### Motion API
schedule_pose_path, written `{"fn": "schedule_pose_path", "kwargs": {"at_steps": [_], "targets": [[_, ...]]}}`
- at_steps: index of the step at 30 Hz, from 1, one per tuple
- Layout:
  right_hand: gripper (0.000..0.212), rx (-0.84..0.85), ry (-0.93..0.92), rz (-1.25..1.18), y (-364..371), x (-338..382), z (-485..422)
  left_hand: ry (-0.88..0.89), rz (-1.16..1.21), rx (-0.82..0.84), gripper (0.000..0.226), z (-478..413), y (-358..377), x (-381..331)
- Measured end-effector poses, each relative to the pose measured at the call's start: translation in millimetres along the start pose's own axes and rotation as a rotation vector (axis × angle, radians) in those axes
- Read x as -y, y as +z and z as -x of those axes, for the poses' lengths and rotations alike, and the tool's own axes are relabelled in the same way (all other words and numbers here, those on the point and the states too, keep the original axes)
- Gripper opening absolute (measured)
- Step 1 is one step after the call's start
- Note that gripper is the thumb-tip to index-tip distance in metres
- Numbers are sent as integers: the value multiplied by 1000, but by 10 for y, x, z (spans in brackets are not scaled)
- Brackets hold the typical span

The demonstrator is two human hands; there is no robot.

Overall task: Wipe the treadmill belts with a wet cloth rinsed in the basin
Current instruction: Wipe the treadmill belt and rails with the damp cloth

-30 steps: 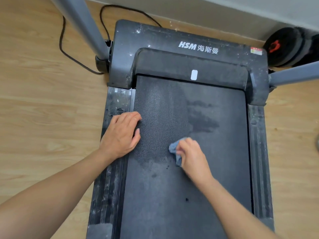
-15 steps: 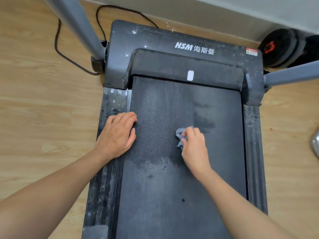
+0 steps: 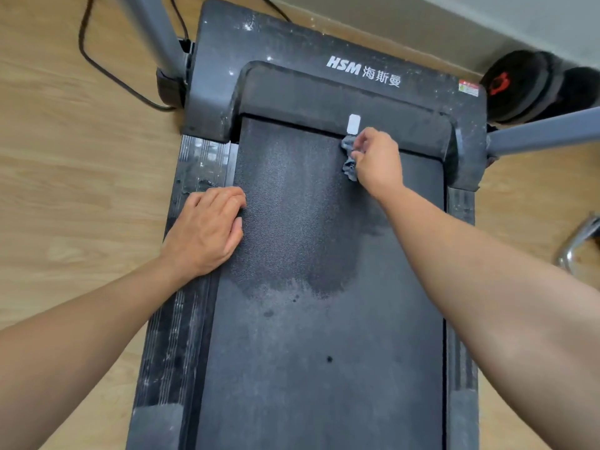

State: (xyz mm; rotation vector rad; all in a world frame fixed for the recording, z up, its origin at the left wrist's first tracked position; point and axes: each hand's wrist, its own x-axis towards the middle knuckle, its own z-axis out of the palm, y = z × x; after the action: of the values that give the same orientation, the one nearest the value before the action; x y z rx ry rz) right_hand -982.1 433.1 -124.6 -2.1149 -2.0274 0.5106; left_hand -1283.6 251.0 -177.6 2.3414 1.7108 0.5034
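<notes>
Head view, looking down on a black treadmill belt (image 3: 324,352) that runs from near to far through the middle of the frame. The person's two bare arms reach in from the near edge.

The right hand (image 3: 378,160) is at the far end of the belt, just right of centre. Its fingers & thumb are curled round a small crumpled grey cloth (image 3: 349,157), pinching it tight. The cloth hangs at the hand's left side, touching the belt right where it meets the motor cover (image 3: 292,50), just below a small white sticker (image 3: 353,123).

The left hand (image 3: 204,228) holds nothing. It rests palm down on the left side rail (image 3: 181,319), fingers relaxed & lying over the belt's left edge.

A darker wet patch (image 3: 324,241) covers the belt's far half; the near half looks duller w/ a few dark spots. The cover is dusty & reads "HSM" plus Chinese characters.

Grey uprights rise at far left (image 3: 152,30) & far right (image 3: 545,131). A black power cable (image 3: 107,69) loops over the wood floor (image 3: 65,190) at far left. Black dumbbell weights (image 3: 526,86) w/ a red centre sit far right by the wall. A shiny metal object (image 3: 578,241) shows at the right edge, cut off; can't tell what it is.
</notes>
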Motion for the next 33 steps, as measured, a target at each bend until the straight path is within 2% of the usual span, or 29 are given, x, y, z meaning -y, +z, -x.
{"fn": "schedule_pose_path", "kwargs": {"at_steps": [4,6,8,11,16,19,21,23,29,31,33], "targets": [[16,91,-19,-16,105,-250,1304,-4,4,-3,24,22,-8,-7],[24,98,45,-15,153,-413,2224,-6,8,8,27,10,-23,-14],[30,93,117,-27,154,-488,2755,-10,-3,26,30,-11,-42,-26],[27,58,151,-102,135,-418,2397,-15,4,39,31,-8,-43,-19],[17,-93,165,-165,11,-149,553,-2,10,24,30,-7,-29,-8],[13,-109,192,-129,-95,-81,-95,5,0,16,30,5,-14,6],[11,-105,158,-122,-85,-107,-10,6,-9,25,30,-6,-30,-11],[13,-88,160,-134,-36,-197,478,-4,-10,26,30,6,-24,-43],[24,28,323,-186,176,-525,2765,34,-63,6,32,-47,57,-136],[27,69,387,-212,109,-512,2903,67,-70,7,32,-87,100,-252],[25,65,395,-252,17,-470,2486,43,-53,-5,31,-136,126,-314]]}}
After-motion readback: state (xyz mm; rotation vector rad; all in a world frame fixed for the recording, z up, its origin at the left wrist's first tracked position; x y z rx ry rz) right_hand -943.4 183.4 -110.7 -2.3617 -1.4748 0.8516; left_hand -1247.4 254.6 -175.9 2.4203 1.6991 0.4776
